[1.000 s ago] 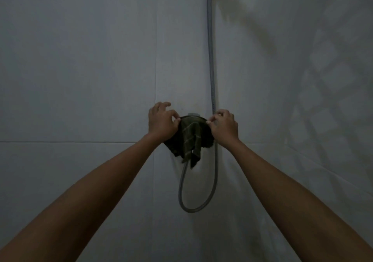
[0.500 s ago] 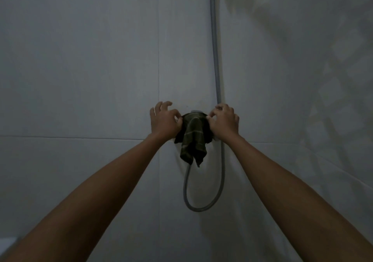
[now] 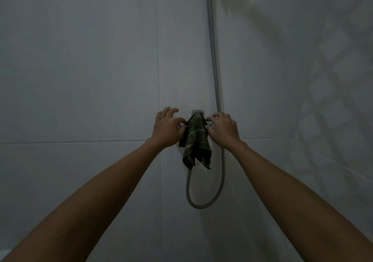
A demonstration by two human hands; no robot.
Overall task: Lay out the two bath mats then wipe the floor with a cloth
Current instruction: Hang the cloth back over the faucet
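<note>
Head view: both my arms reach out to the tap point(image 3: 197, 112) on the grey tiled wall point(image 3: 80, 70). The dark green cloth point(image 3: 195, 140) with pale stripes hangs draped over the tap, its folds drooping below it. My left hand point(image 3: 166, 128) is just left of the tap, thumb and forefinger pinching the cloth's left edge, the other fingers curled loosely above. My right hand point(image 3: 223, 129) is just right of the tap, fingertips pinching the cloth's right edge near a small metal knob point(image 3: 211, 123). A grey hose point(image 3: 214, 60) runs down the wall right of the tap, passes behind my right hand and loops back up under the cloth.
</note>
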